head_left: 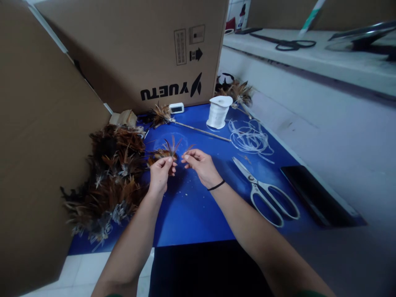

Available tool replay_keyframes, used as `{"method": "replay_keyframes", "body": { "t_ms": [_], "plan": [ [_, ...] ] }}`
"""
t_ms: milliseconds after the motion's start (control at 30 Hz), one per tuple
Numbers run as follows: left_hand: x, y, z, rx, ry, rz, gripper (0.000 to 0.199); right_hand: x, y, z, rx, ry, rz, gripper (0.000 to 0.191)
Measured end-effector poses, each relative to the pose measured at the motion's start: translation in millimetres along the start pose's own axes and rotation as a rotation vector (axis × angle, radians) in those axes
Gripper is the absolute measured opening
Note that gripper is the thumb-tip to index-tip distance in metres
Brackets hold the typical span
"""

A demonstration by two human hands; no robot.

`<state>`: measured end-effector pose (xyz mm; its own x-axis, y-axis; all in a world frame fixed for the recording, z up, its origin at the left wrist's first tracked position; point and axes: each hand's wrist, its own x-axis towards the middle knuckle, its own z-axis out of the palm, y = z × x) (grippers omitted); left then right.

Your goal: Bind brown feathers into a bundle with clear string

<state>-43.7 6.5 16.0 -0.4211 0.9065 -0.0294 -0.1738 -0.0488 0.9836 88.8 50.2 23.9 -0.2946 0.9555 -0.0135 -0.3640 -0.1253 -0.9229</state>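
Note:
Over the middle of the blue table, my left hand [163, 171] pinches a small bunch of brown feathers [172, 145] whose tips fan upward. Just to its right, my right hand [201, 166] is closed at the fingertips on a thin reddish-brown feather [189, 147]. The two hands are a short gap apart. Behind my left hand lie more brown feathers [159, 154], partly hidden by it. A stick with feathers tied at one end [201, 130] rests on the table beyond both hands.
Feather bundles [114, 173] are heaped on the left. A white spool [219, 112], loose clear strips [250, 138], scissors [266, 192] and a dark phone-like slab [318, 196] lie to the right. Cardboard walls [123, 49] stand behind and left. Black scissors [291, 43] lie on a ledge.

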Motion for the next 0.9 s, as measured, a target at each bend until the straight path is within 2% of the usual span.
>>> {"method": "replay_keyframes", "body": {
  "t_ms": [100, 233, 400, 600, 900],
  "plan": [
    [-1.6, -0.2, 1.8, 0.001, -0.030, -0.015, 0.029, 0.6, 0.0, 0.5, -0.038, 0.030, -0.079, 0.016],
    [-4.0, 0.3, 4.9, 0.011, -0.060, -0.014, 0.029, 0.5, 1.2, 0.7, -0.071, -0.001, -0.120, 0.015],
    [-5.5, -2.7, 5.6, 0.085, -0.096, 0.048, 0.027, 1.2, 4.6, -1.8, -0.184, -0.007, -0.193, 0.013],
    [-6.0, -5.9, 4.4, 0.144, -0.110, 0.100, 0.024, 1.4, 5.1, -3.2, -0.241, 0.012, -0.202, 0.012],
    [-6.8, -4.9, 5.6, 0.168, -0.106, 0.123, 0.024, 0.9, 7.1, -2.5, -0.201, -0.022, -0.172, 0.013]
  ]
}}
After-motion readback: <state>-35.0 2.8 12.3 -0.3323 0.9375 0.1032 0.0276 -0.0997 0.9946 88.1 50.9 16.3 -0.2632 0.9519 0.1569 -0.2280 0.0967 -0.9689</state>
